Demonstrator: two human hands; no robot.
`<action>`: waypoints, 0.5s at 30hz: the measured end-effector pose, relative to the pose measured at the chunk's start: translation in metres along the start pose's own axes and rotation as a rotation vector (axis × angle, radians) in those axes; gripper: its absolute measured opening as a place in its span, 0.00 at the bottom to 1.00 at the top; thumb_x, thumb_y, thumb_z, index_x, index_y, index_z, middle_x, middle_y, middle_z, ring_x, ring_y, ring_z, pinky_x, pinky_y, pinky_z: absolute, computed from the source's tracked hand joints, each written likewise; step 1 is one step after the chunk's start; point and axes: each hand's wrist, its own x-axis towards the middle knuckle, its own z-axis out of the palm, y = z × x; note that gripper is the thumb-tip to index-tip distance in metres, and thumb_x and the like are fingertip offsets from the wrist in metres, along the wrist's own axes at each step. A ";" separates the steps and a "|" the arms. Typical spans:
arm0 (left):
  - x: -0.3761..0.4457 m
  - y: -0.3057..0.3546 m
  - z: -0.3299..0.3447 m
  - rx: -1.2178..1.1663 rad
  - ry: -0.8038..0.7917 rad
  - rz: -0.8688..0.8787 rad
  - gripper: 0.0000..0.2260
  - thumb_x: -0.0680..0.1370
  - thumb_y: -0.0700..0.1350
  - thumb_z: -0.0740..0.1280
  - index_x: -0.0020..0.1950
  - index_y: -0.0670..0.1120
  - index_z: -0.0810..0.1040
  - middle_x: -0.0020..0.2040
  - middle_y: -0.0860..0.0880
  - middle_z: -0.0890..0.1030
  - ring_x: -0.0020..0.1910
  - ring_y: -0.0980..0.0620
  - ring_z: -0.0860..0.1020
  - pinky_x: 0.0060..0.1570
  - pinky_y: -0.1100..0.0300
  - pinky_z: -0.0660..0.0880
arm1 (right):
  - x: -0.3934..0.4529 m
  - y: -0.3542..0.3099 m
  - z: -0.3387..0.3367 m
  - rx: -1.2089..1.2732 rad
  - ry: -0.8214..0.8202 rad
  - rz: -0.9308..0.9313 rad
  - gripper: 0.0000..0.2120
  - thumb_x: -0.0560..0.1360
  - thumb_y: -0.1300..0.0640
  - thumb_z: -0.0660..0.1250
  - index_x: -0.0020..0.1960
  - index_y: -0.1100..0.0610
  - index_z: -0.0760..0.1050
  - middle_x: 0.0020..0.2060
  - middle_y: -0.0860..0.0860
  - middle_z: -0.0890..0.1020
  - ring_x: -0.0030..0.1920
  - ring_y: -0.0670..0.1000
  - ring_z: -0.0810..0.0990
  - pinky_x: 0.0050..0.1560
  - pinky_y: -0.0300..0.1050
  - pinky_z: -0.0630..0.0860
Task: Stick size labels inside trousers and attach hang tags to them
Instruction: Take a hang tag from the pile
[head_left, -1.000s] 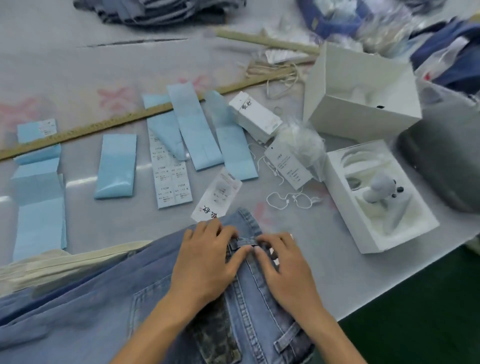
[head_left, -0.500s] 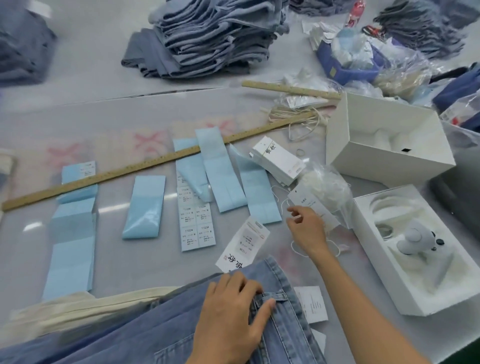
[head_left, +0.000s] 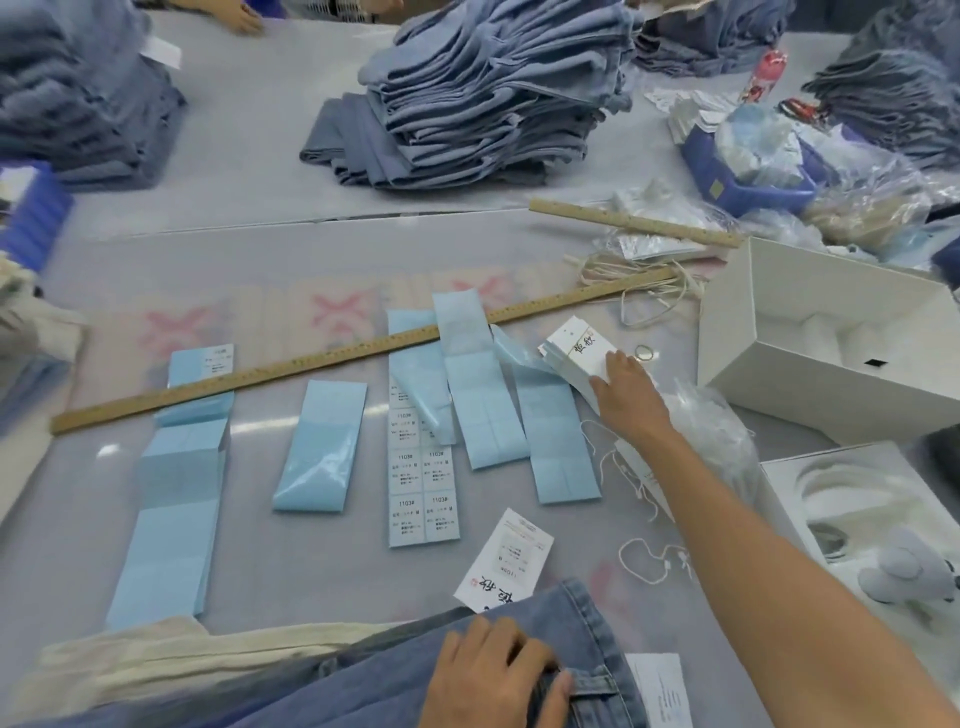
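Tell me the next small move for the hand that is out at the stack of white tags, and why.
Probably pinch the top tag off the stack of hang tags and bring it back to the jeans. The right hand rests at the stack's near end, not visibly gripping one, while the left hand presses the jeans waistband flat, as if waiting for a tag.

A long wooden ruler (head_left: 322, 364) lies diagonally across the bench (head_left: 291, 260); a shorter ruler (head_left: 634, 223) lies beyond it. Two open white boxes (head_left: 810, 364) stand right. A blue tray (head_left: 748, 182) holds clear plastic bags.
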 end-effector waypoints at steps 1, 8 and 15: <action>0.001 0.000 0.000 0.003 0.008 0.000 0.13 0.72 0.61 0.65 0.31 0.57 0.79 0.32 0.56 0.76 0.31 0.53 0.76 0.36 0.60 0.65 | 0.001 0.003 0.003 -0.128 -0.028 -0.032 0.22 0.83 0.58 0.58 0.75 0.64 0.63 0.75 0.59 0.65 0.76 0.58 0.61 0.72 0.52 0.65; -0.002 -0.002 0.000 -0.055 -0.014 0.011 0.10 0.73 0.59 0.66 0.34 0.56 0.79 0.33 0.56 0.75 0.32 0.54 0.77 0.35 0.60 0.68 | 0.002 -0.003 -0.003 -0.436 0.084 -0.060 0.11 0.78 0.64 0.65 0.59 0.61 0.76 0.54 0.55 0.81 0.55 0.58 0.80 0.43 0.47 0.72; -0.005 0.001 -0.010 -0.139 -0.079 -0.008 0.10 0.75 0.58 0.66 0.39 0.56 0.80 0.37 0.56 0.75 0.36 0.53 0.76 0.35 0.61 0.75 | -0.010 -0.023 -0.006 -0.472 0.152 0.021 0.08 0.73 0.69 0.68 0.50 0.62 0.81 0.44 0.58 0.83 0.46 0.61 0.83 0.38 0.46 0.70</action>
